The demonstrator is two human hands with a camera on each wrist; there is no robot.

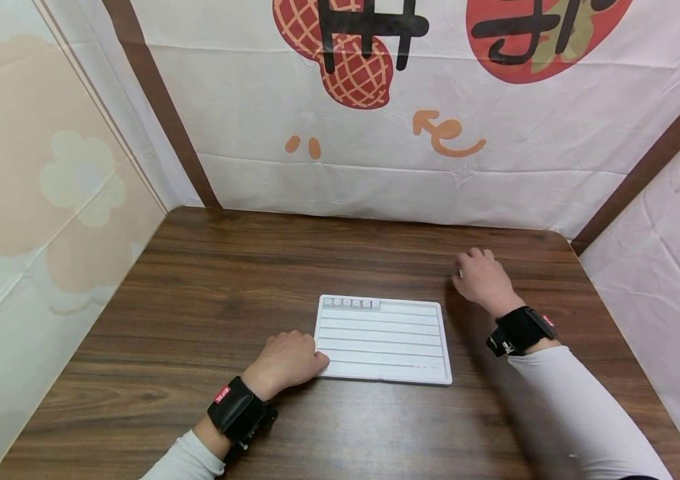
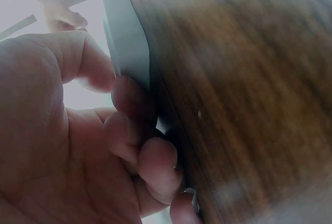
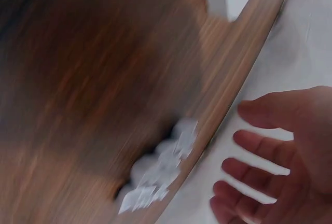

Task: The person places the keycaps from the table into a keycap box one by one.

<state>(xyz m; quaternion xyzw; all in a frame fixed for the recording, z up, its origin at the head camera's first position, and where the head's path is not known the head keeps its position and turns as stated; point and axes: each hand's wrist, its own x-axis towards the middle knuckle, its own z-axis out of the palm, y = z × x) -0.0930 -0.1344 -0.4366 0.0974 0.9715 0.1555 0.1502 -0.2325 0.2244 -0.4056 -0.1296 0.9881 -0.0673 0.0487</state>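
Observation:
A white board (image 1: pixel 385 343) with ruled lines lies on the brown wooden table. Several small pale square pieces (image 1: pixel 352 304) stand in a row along its upper left edge. My left hand (image 1: pixel 289 360) grips the board's lower left edge, thumb on top; in the left wrist view its curled fingers (image 2: pixel 158 159) meet the rim. Beyond the board's upper right corner, my right hand (image 1: pixel 484 283) hovers over the table, fingers loosely bent. Blurred whitish lumps (image 3: pixel 155 167) show on the wood near those fingers in the right wrist view; the hand mostly covers that spot in the head view.
The wooden tabletop (image 1: pixel 196 320) has rounded far corners. A printed white cloth (image 1: pixel 244 100) hangs behind its far edge, and pale cloth walls (image 1: pixel 664 247) flank both sides. Each wrist carries a black strap (image 1: pixel 520 330) with a camera.

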